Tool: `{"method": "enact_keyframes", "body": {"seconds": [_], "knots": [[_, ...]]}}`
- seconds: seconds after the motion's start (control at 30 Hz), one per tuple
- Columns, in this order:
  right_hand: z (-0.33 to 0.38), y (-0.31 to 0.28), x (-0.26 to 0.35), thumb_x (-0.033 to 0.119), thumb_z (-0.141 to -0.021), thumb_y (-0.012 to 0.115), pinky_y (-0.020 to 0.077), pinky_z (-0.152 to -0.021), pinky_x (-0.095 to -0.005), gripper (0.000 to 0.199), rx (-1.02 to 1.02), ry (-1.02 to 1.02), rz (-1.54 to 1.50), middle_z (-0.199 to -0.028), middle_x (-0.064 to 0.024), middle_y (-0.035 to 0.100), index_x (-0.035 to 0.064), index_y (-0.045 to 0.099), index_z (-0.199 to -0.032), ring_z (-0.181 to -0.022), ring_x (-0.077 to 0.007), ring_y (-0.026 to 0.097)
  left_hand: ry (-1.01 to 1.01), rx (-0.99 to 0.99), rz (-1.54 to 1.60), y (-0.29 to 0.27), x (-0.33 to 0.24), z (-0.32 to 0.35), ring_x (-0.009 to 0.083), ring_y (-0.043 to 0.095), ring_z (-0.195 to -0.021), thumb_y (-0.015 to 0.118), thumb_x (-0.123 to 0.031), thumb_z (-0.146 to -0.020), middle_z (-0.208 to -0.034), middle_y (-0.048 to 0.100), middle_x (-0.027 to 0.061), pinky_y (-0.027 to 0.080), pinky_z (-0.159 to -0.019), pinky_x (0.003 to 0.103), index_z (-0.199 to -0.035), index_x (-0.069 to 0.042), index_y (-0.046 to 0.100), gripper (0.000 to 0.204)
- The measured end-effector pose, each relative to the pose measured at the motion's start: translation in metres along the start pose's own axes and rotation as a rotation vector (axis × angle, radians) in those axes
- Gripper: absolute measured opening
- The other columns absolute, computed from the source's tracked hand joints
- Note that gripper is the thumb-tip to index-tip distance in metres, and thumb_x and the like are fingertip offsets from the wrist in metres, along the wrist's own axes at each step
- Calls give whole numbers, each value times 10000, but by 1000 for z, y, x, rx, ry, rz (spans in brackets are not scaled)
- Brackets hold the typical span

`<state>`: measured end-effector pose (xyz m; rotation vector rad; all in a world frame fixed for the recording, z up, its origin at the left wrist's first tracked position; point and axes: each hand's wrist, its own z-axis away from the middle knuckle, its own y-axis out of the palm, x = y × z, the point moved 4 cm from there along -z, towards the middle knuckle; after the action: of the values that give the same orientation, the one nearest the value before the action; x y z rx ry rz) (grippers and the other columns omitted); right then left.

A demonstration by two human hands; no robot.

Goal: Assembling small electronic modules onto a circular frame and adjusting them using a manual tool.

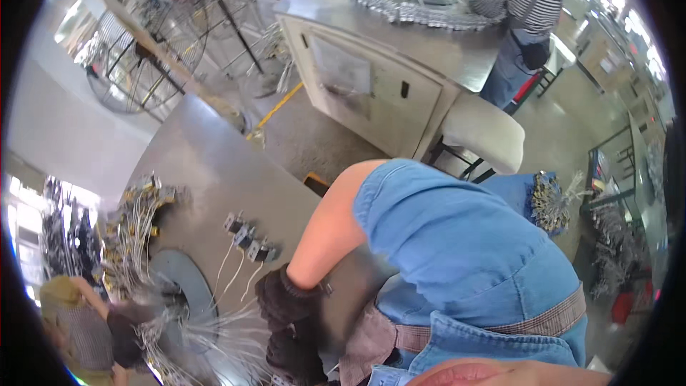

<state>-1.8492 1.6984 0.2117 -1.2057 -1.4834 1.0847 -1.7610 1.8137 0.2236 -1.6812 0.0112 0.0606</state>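
Head view: the right hand (289, 297) and the left hand (296, 357), both in dark gloves, sit close together, the left nearer the body. Their fingers are too dark and blurred to tell whether either grip is wide, narrow or closed on anything. White wires (229, 347) fan out just left of the grip (whether they are touched, I cannot tell). Three grey connectors (246, 237) lie near the right hand, beyond it and to its left, on a metal table (207, 164), thin white leads trailing from them. Farther left of the grip are a grey ring (200, 282), a heap of wires with yellowish connectors (146, 214) and a co-worker (82, 318). Well beyond the grip, to the right, stands a pale-seated stool (482, 132).
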Motion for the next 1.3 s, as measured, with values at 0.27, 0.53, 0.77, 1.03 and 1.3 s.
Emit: {"method": "enact_keyframes", "body": {"seconds": [0.27, 0.53, 0.77, 1.03, 1.3], "knots": [[-19, 11, -3, 534, -676, 617, 355, -958, -487, 678, 204, -32, 50, -1212, -58, 553, 144, 530, -1223, -1172, -248, 500, 85, -148, -93, -6, -2, -1, 303, 583, -868, 598, -484, -806, -962, 601, 105, 468, -758, 440, -1073, -51, 570, 509], [24, -28, -75, 685, -570, 636, 224, -1015, -453, 986, 263, 274, 8, -1325, -27, 459, 211, 370, -1393, -1279, -207, 373, 117, -335, -245, -4, -13, 9, 300, 579, -918, 573, -504, -831, -1018, 595, 99, 475, -803, 441, -1125, -50, 560, 541], [51, -40, -75, 611, -611, 682, 272, -1052, -466, 962, 114, 251, 69, -1298, -65, 488, 224, 334, -1419, -1204, -277, 449, 85, -315, -61, 13, -29, -17, 328, 608, -762, 665, -394, -759, -827, 623, 154, 471, -649, 449, -933, -31, 597, 408], [23, -11, -46, 610, -657, 645, 439, -887, -400, 644, 267, -70, 4, -1083, -94, 568, 131, 603, -1086, -1057, -271, 531, -18, -43, 2, 17, -16, -21, 315, 612, -728, 659, -390, -781, -804, 620, 152, 481, -627, 446, -890, -26, 592, 386], [17, 44, -88, 487, -719, 620, 487, -719, -365, 394, -176, -132, -210, -786, -76, 579, 99, 568, -771, -767, -251, 591, 0, 45, 302, 26, 6, -51, 369, 605, -771, 620, -312, -822, -864, 616, 182, 478, -667, 456, -1050, -18, 559, 377]]}}
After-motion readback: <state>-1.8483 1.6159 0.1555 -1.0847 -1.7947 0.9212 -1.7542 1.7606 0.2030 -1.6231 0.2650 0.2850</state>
